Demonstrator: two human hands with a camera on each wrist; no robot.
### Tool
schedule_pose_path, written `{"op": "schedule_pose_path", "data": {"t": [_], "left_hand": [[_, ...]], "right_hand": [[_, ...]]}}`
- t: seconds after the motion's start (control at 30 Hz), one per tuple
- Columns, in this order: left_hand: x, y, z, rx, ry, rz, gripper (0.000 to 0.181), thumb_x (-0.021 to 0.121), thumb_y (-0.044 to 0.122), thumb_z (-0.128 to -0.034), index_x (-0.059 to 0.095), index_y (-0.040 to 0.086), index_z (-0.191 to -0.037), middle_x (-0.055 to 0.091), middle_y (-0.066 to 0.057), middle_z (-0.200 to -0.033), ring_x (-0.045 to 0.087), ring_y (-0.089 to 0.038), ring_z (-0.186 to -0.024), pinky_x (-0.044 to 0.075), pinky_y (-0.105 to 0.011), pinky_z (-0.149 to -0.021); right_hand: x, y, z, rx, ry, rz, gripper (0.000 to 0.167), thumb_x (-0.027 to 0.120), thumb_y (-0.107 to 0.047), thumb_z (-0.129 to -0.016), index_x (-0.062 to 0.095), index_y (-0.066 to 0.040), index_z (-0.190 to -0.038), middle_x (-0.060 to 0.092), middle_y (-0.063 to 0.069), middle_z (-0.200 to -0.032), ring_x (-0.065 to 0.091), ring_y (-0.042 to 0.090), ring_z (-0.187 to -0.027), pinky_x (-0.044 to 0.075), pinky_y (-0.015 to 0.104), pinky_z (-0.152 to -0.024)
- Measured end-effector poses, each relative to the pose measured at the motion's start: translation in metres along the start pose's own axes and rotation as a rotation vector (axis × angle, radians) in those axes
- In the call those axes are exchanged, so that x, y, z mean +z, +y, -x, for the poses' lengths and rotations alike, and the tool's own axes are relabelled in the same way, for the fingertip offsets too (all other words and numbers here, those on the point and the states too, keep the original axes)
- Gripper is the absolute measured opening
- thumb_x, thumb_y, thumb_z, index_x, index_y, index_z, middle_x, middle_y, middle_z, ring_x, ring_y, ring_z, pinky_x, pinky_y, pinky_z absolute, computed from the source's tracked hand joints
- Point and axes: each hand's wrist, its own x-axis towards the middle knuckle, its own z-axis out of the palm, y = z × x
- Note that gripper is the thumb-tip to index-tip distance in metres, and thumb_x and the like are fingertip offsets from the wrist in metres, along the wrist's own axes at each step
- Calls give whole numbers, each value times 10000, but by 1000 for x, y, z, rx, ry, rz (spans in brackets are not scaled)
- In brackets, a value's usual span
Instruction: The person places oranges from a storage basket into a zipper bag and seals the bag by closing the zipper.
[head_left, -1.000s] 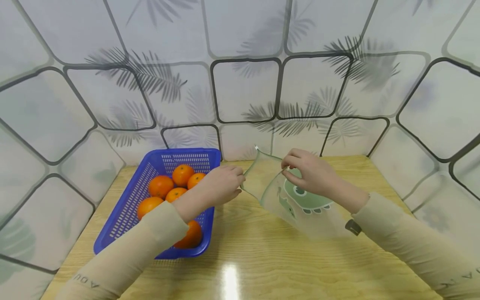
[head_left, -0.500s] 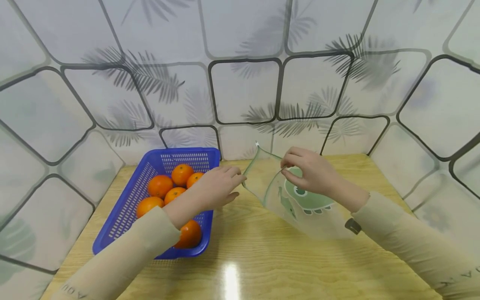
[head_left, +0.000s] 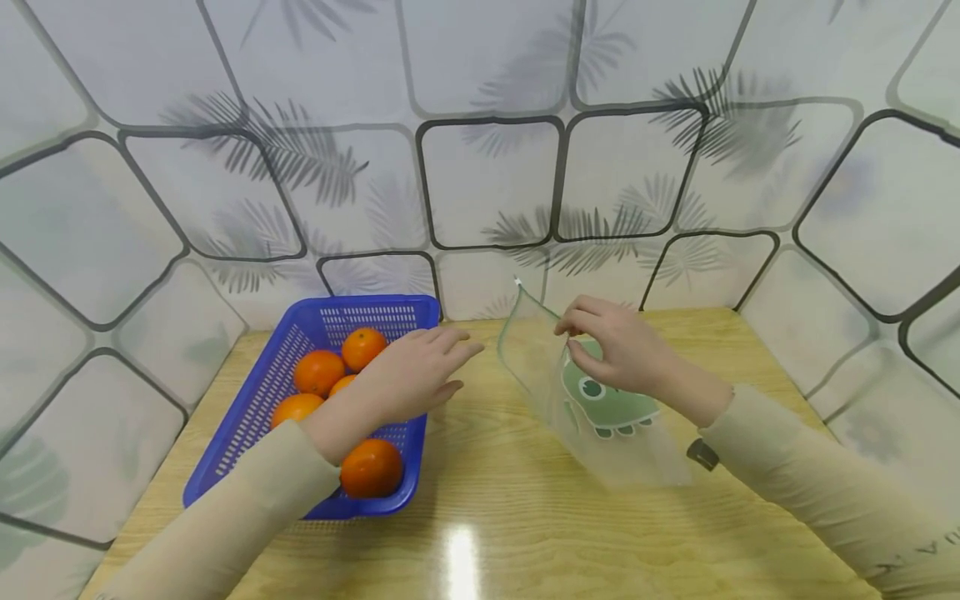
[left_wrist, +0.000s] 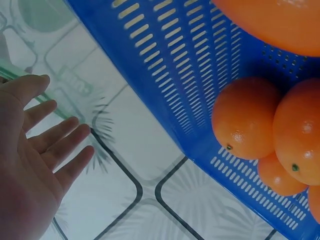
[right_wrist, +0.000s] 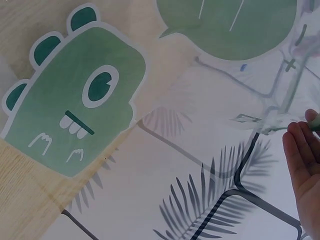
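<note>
A clear zip bag (head_left: 536, 358) with a green cartoon dinosaur print stands tilted over the table, its mouth spread apart. My right hand (head_left: 611, 346) pinches the bag's rim between thumb and fingers; the right wrist view shows the fingers (right_wrist: 300, 155) at that edge beside the print. My left hand (head_left: 408, 371) is apart from the bag, over the right side of a blue plastic basket (head_left: 300, 312). Its fingers (left_wrist: 65, 135) are spread and hold nothing. Several oranges (head_left: 372, 468) lie in the basket, some hidden beneath the left forearm.
The wooden table (head_left: 487, 500) carries the basket on the left and the bag to its right. A patterned cloth wall (head_left: 495, 183) encloses the table at the back and both sides. The basket's raised rim stands between the oranges and the bag.
My left hand has let go of the bag's left edge and moved left toward the basket. The bag's mouth has shifted slightly while my right hand keeps its pinch.
</note>
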Motion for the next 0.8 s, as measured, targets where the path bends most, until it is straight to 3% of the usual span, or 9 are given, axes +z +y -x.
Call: {"op": "schedule_pose_path", "data": {"t": [0.23, 0.53, 0.8], "left_hand": [[3, -5, 8, -9, -12, -8, 591, 787, 276, -966, 580, 99, -1490, 646, -120, -1405, 650, -307, -1290, 562, -460, -1060], [6, -14, 22, -34, 20, 5, 523, 816, 200, -922, 645, 61, -1397, 671, -147, -1366, 659, -348, -1277, 537, -503, -1091], [7, -20, 34, -49, 15, 0, 445, 782, 200, -954, 657, 42, -1351, 677, -144, -1344, 658, -361, -1273, 541, -522, -1085]], "right_hand": [[4, -5, 2, 41, 16, 12, 156, 644, -35, -922, 743, -76, -1035, 710, 40, -979, 695, 180, -842, 600, 376, -732], [8, -11, 4, 74, 12, 22, 105, 668, -77, -965, 750, -73, -1030, 706, 46, -986, 703, 180, -851, 610, 388, -753], [9, -14, 6, 87, 31, 38, 69, 693, -97, -974, 748, -79, -1011, 705, 51, -974, 707, 182, -839, 618, 385, -753]]}}
